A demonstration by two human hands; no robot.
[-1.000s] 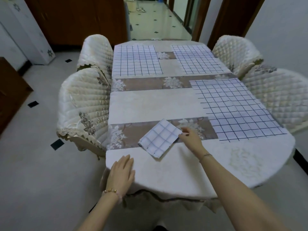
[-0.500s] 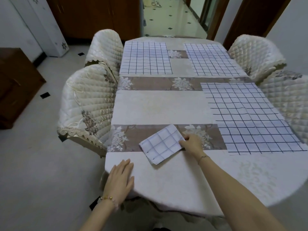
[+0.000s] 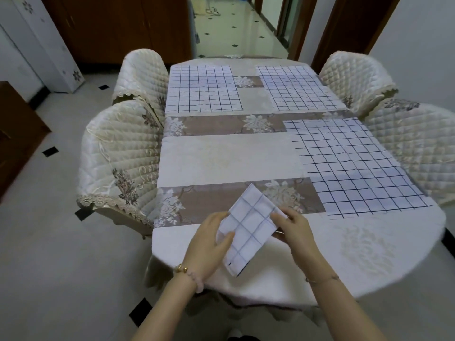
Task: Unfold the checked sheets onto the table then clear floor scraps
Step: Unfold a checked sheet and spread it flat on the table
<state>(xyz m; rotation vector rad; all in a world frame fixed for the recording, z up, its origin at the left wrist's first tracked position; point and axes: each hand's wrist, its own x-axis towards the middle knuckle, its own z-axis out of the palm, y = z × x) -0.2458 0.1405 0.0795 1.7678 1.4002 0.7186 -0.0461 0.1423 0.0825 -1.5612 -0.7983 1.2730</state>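
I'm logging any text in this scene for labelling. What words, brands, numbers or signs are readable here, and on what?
None can be read.
Near left chair cover: pale embroidered script-like stitching beside the flower motif, too blurred to read.
Folded checked sheet, held in the left hand and right hand: grid lines only, no text.
White cabinet: flower decals only.

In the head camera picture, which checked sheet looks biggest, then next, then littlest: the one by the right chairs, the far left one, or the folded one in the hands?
1. Near right sheet, looks largest.
2. Far left sheet; being farther away may shrink it, so the two may really match.
3. Folded sheet, held by the left hand and right hand, looks smallest.
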